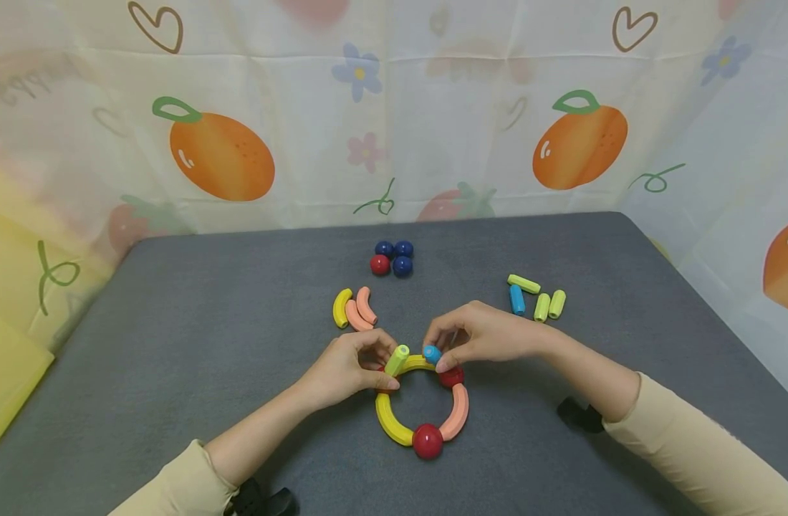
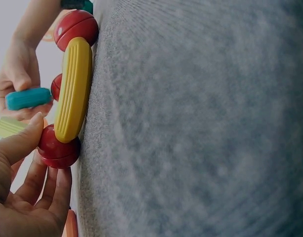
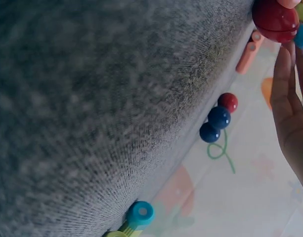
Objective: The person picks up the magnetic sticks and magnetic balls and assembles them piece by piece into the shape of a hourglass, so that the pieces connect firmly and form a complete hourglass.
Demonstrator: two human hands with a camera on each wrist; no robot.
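Ring [image 1: 428, 441] of red balls and curved bars lies on the grey desk [image 1: 271, 301], with yellow bars [image 1: 391, 423] on its far and left sides and a salmon-pink bar [image 1: 457, 412] on its right. I find the left hand [image 1: 357, 365] closed, thumb and fingers round the red ball [image 2: 59, 153] at the ring's far left; a yellow-green rod [image 1: 397, 360] stands tilted on that ball. I have the right hand [image 1: 474, 335] pinching a blue rod [image 1: 432, 355] at the ring's far-right ball [image 1: 453, 377]; whether its fingertips also grip that ball, I cannot tell. Beyond the ring sit four loose balls [image 1: 402, 266]; beyond-left, three loose bars [image 1: 341, 308]; beyond-right, four loose rods [image 1: 542, 307].
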